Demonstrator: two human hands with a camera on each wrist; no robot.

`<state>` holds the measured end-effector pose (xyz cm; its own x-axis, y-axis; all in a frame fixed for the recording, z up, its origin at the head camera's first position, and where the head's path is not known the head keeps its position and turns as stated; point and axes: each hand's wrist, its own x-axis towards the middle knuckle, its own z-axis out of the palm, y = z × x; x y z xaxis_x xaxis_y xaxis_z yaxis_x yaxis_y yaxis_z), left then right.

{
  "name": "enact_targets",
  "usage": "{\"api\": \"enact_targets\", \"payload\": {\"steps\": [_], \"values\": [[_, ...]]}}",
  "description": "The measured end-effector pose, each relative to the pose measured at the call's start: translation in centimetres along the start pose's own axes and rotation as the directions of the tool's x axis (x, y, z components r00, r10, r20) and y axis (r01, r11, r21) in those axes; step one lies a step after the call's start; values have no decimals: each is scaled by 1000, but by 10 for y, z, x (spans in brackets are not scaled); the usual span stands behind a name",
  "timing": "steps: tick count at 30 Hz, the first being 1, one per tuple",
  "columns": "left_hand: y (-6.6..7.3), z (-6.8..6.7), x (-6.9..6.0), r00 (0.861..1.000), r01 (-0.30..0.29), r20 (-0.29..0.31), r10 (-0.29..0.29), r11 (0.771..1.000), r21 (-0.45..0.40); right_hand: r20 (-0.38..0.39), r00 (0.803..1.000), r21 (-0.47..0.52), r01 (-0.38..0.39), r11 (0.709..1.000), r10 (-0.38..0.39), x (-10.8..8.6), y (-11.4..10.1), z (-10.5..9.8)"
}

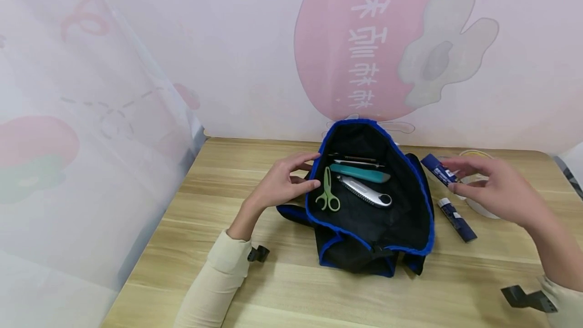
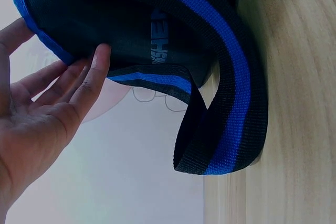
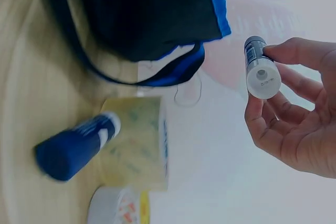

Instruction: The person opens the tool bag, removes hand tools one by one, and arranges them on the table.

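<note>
Right hand (image 1: 501, 186) pinched a blue glue stick (image 1: 436, 168), just right of the tool bag (image 1: 403, 221).
Long axis ran diagonally in head view, blue end up-left toward the bag; white end faced the wrist camera (fingers hid it from above). Label text was unreadable. Left hand (image 1: 279, 181) fingers were loosely extended at the bag's rim.

Screened-off work corner, home or studio unclear: wood-grain table (image 1: 364, 302) against pale hanging sheet (image 1: 250, 65), pink cartoon prints (image 1: 323, 49), second sheet (image 1: 68, 80) at left.
</note>
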<state>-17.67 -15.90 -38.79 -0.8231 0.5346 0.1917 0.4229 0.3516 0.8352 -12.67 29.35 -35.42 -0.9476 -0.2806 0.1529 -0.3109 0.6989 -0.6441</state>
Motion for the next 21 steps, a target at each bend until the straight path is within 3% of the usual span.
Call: {"api": "enact_targets", "payload": {"steps": [12, 21], "values": [[2, 0, 0, 1000, 1, -1, -1, 1000, 15, -52, 995, -37, -89, 995, 87, -32, 36, 1], [2, 0, 0, 1000, -4, -1, 4, 1000, 15, -36, 987, -96, -162, 982, 160, -51, 63, 9]]}}
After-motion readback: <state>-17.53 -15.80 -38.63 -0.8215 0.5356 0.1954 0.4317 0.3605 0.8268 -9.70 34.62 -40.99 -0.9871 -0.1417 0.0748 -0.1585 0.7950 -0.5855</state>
